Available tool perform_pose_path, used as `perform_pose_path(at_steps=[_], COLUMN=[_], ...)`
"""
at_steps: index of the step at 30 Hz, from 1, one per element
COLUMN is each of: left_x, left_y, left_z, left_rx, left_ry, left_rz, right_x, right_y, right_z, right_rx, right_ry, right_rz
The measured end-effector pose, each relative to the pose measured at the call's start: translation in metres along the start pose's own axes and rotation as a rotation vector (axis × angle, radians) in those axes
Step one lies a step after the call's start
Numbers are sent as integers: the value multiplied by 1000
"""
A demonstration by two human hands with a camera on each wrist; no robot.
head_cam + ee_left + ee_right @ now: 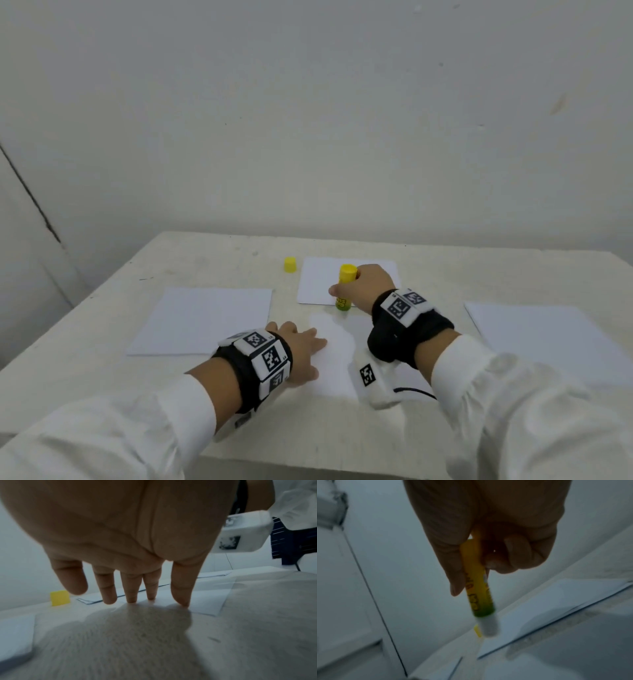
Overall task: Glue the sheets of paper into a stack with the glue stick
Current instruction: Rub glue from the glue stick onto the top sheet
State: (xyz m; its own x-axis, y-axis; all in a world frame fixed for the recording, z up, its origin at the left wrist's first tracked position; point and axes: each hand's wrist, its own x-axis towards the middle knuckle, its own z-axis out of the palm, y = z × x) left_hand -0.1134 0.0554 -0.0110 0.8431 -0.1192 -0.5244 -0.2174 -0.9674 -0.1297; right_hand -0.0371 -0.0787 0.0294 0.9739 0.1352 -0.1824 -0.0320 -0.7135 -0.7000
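The uncapped yellow glue stick [345, 287] is gripped upright in the right hand [368, 286], tip down near a thin white paper sheet [337, 349] pinned by the spread left hand [301, 353]. Being light and floppy, the sheet is probably best held flat at its edge.

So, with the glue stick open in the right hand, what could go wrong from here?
1. The left hand pins the near white paper sheet only with straight fingertips near its edge; rubbing may shift or wrinkle it.
2. The yellow-green glue stick has much white glue exposed; it may smear or break.
3. The small yellow cap stands apart, so the glue may dry.
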Motion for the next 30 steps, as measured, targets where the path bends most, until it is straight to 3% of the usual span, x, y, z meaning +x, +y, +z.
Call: perform_pose_path(at_steps=[10, 22, 27, 30], left_x=[-1, 14, 19, 21], left_y=[1, -12, -20, -25], left_z=[-1, 2, 1, 2], left_rx=[-25, -75, -212, -218], left_ry=[-61, 52, 48, 48], left_rz=[-7, 21, 16, 10], right_x=[3, 1, 1, 0], right_y=[-6, 77, 86, 84], right_z=[31, -47, -59, -59], right_rx=[-290, -379, -421, -348], right_ry=[-26, 129, 120, 206], right_rz=[-134, 81, 113, 86])
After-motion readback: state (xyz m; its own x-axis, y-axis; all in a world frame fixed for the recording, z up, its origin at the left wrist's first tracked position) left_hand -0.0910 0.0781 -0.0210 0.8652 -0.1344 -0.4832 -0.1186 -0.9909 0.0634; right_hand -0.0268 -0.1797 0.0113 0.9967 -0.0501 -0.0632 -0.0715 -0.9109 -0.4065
